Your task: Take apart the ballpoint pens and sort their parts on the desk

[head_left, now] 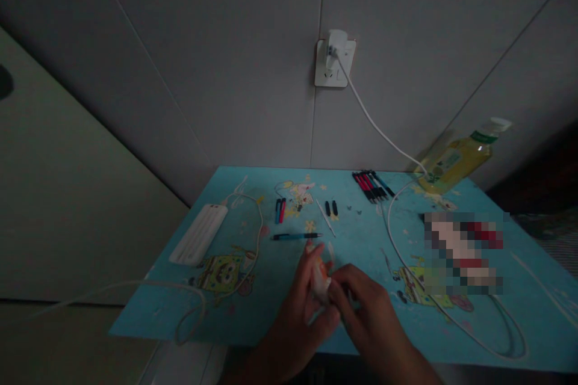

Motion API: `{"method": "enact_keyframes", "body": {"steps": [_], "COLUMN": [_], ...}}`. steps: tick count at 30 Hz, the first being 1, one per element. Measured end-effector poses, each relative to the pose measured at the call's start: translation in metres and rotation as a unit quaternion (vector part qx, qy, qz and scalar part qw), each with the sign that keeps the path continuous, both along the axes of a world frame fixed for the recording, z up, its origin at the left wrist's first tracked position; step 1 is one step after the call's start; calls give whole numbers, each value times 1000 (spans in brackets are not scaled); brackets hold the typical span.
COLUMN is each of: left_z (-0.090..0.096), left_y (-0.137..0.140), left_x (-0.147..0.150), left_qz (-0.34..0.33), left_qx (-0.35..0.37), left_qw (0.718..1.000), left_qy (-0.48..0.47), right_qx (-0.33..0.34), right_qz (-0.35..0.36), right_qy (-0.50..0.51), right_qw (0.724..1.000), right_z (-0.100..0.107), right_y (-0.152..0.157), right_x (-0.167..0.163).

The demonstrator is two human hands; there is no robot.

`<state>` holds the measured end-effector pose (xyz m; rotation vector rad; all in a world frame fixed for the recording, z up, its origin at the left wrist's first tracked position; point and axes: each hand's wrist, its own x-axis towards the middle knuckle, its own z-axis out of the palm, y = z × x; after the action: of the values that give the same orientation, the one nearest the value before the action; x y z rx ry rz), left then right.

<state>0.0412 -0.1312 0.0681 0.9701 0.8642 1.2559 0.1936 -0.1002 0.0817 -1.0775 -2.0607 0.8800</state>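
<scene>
My left hand point(300, 310) is closed around a small white thing with an orange patch point(320, 283), too dark and blurred to name. My right hand point(368, 304) pinches its near right side, so both hands meet on it, low over the blue table point(253, 313). Just beyond the fingers lies a blue pen with a black grip point(293, 237). Past it are a thin white refill point(326, 218), two short black grips point(331, 208), and a blue and a red pen part point(280, 211). Tiny bits point(354, 210) lie to their right.
Several red, blue and black pens point(372, 186) lie together at the back. A white power strip point(198, 234) sits left with its cord. A bottle of yellow liquid point(460, 159) stands back right. A white cable point(374, 117) runs from the wall socket point(323, 75) toward a pixelated object point(460, 249).
</scene>
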Motion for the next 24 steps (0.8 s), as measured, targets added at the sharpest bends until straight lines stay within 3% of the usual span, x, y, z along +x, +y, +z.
{"method": "enact_keyframes", "body": {"steps": [4,7,13,16,20,24], "left_z": [-3,-4,-1,2,7,13], "left_y": [2,5,10,12,9,1], "left_x": [-3,-7,-13,-14,-18,-19], "left_qz": [40,42,81,78,58,14], "left_qx": [24,52,152,178,182,198], "left_qw": [985,968,914,899,879,880], "left_qy": [166,240,367,392,438,431], "right_qx": [-18,-23,84,103,59,-71], "right_qz": [-12,-32,-81,-95,-87,-76], "right_qy": [-3,-4,-24,-27,-13,51], "right_qw": [1000,999,993,990,994,993], "right_z": [-1,0,-12,-17,-12,-3], "right_y": [-1,-3,-7,-7,-8,-8], "right_x": [-1,0,-2,-2,0,-2]}}
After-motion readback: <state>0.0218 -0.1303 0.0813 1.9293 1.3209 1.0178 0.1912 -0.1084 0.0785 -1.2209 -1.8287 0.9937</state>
